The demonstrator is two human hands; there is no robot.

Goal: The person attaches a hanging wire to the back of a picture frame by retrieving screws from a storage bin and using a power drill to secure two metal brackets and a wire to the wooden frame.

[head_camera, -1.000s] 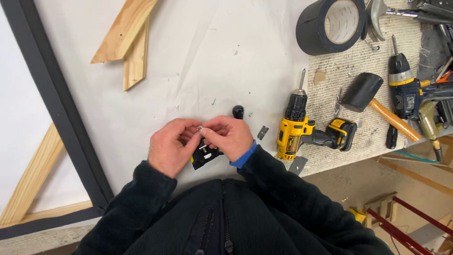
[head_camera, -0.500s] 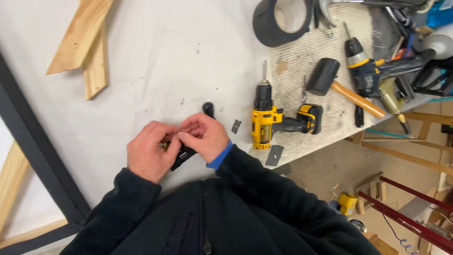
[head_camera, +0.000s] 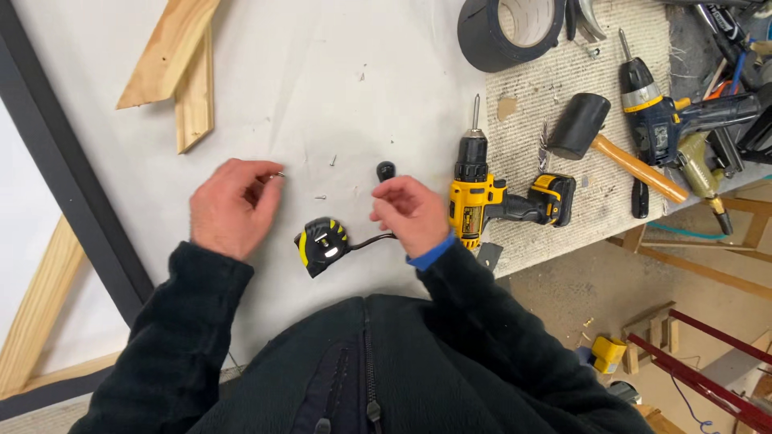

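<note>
A black and yellow tape measure (head_camera: pixel 322 246) lies on the white sheet between my hands, and its black wrist strap (head_camera: pixel 371 239) runs right, under my right hand. My left hand (head_camera: pixel 232 206) hovers left of it and pinches a small metal piece (head_camera: pixel 278 174) between thumb and forefinger. My right hand (head_camera: pixel 410 213) is curled shut just right of the tape measure, and I see nothing in its fingers. A small black knob (head_camera: pixel 386 170) sits just beyond that hand. Two tiny loose screws (head_camera: pixel 321 197) lie on the sheet between my hands.
A yellow cordless drill (head_camera: pixel 485 195) lies right beside my right hand. Beyond it are a black rubber mallet (head_camera: pixel 585 122), a blue drill (head_camera: pixel 655 104) and a roll of black tape (head_camera: pixel 511 30). Wooden bars (head_camera: pixel 173 60) and a black frame bar (head_camera: pixel 68 173) lie to the left.
My hands were together over the tape measure; they have now drawn apart, leaving it lying on the sheet. The left hand moved left with the small metal piece.
</note>
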